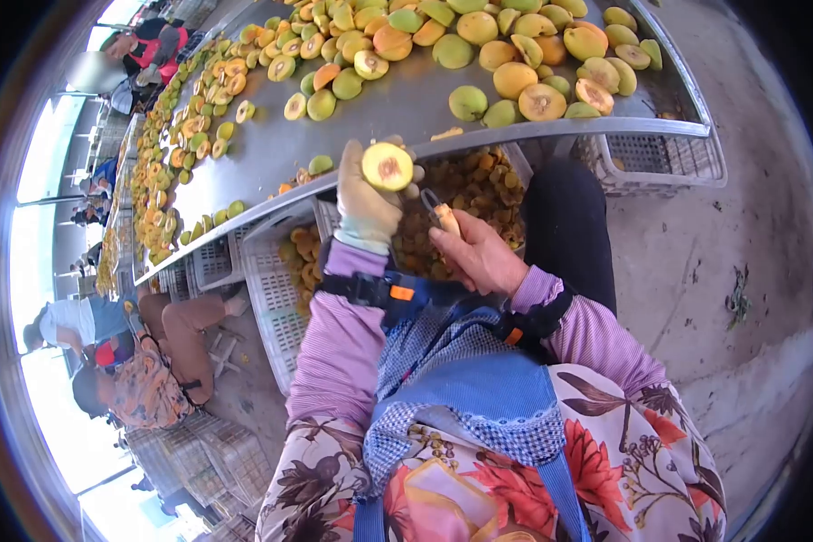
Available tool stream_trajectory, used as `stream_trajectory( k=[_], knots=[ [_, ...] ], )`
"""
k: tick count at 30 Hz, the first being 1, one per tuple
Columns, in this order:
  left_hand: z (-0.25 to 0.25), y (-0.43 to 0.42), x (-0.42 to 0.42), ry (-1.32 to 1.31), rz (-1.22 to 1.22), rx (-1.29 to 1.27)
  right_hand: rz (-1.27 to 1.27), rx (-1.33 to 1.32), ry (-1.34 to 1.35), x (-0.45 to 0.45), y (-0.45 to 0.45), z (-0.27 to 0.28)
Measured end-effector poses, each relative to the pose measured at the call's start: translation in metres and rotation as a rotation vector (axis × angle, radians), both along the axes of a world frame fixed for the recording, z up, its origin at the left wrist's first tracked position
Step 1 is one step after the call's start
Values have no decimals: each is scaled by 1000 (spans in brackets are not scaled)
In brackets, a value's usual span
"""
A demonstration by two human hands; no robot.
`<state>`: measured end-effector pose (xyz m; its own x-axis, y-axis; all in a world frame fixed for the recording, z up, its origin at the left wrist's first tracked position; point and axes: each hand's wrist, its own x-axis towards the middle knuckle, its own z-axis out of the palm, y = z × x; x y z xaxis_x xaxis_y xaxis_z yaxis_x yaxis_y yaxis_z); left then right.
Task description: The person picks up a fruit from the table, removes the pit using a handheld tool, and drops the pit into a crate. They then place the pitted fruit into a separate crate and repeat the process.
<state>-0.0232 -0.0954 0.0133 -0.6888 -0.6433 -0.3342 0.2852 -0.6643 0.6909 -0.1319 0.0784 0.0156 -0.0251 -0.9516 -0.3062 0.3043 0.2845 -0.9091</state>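
Note:
A pale glove covers my left hand (369, 200), whose fingers are wrapped round a halved yellow fruit (387, 167). The cut face of the fruit is turned up and shows a brown centre. To its right, my bare right hand (481, 250) grips a small tool (446, 219) by its light wooden handle. A thin metal loop at the tool's tip points toward the fruit and stands apart from it. Both hands are just in front of the metal table's edge (312, 188), above a crate of cut fruit pieces (479, 185).
Green and orange fruit, many pieces halved, lies on the metal table (379, 110). A white crate (275, 294) stands below its edge at the left, another crate (646, 158) at the right. Co-workers sit at the left (144, 384) and stand at the upper left (154, 50).

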Motion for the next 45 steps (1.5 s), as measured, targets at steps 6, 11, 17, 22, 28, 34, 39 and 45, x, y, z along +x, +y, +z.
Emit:
stream_trajectory(
  k=[6,11,17,22,28,34,39,45],
  knots=[
    [-14,65,2,-179,267,-2,-28,-143,421,10,-4,-16],
    [-20,75,-5,-195,336,-82,-65,-137,509,11,-9,-23],
    [-26,80,-9,-312,436,-201,-39,-185,464,15,-13,-37],
    [-22,76,-4,-326,400,-234,193,79,203,5,-13,-4],
    [-25,71,4,-328,386,-110,325,89,128,7,-18,-28],
    [-27,67,11,-346,264,-339,441,247,-139,-5,-15,-14],
    [-18,65,17,-303,137,-351,452,396,-424,-8,-14,-13],
    [-37,68,21,-389,155,-493,427,462,-285,0,-13,-7]
  ],
)
